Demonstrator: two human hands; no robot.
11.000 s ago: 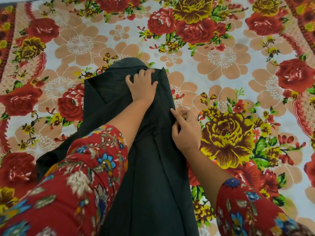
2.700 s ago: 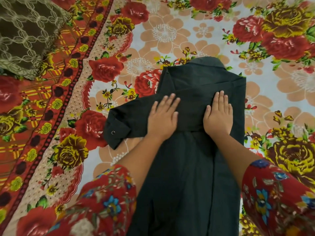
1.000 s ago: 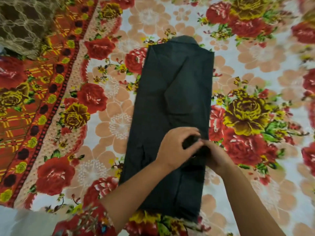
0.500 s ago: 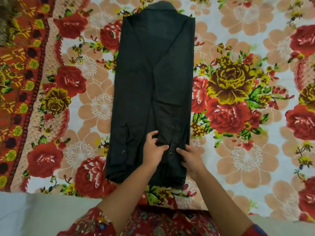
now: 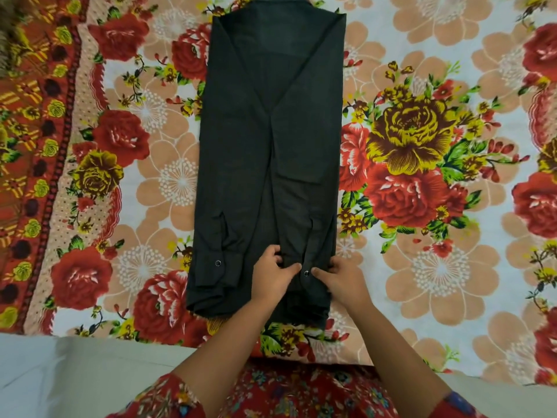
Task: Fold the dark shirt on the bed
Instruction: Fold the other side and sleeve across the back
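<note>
Floral bedsheet (image 5: 422,267) spreads wide around the dark shirt (image 5: 268,146), folded lengthwise. Left hand (image 5: 272,277) and right hand (image 5: 340,282) pinch fabric near its hem, just inside the bed edge.

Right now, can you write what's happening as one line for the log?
step: sleeves folded in | dark shirt: long strip on bed | left hand: pinching right cuff | right hand: pinching right cuff | next: probably fold upward
</note>
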